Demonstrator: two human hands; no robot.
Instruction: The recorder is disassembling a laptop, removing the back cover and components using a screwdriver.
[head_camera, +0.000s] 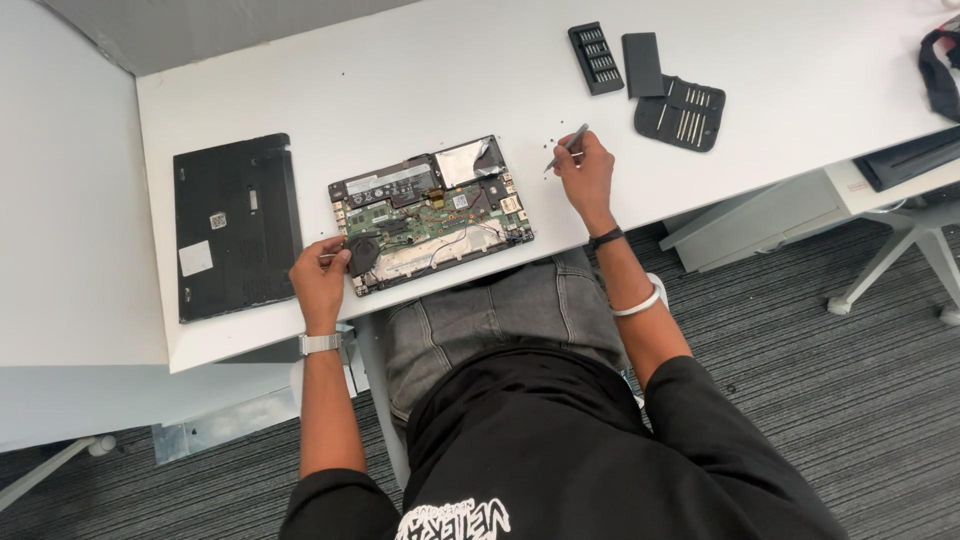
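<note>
Now our left hand (320, 278) pinches the opened laptop (430, 212) at its eight o'clock corner, our right hand (587, 172) clamps a screwdriver (566, 147), and at one o'clock the bit case (596, 58) sits full.

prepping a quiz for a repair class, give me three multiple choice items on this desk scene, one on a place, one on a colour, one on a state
1. Where does the detached bottom cover lie?
A. left of the opened laptop
B. on the floor
C. on top of the laptop

2. What colour is the table?
A. brown
B. white
C. green

3. What does the right hand hold?
A. nothing
B. a cup
C. a thin screwdriver

Answers: 1 A, the black cover lies flat on the table beside the left hand. 2 B, its bare top is white. 3 C, the fingers pinch the tool, tip near small screws.
</note>
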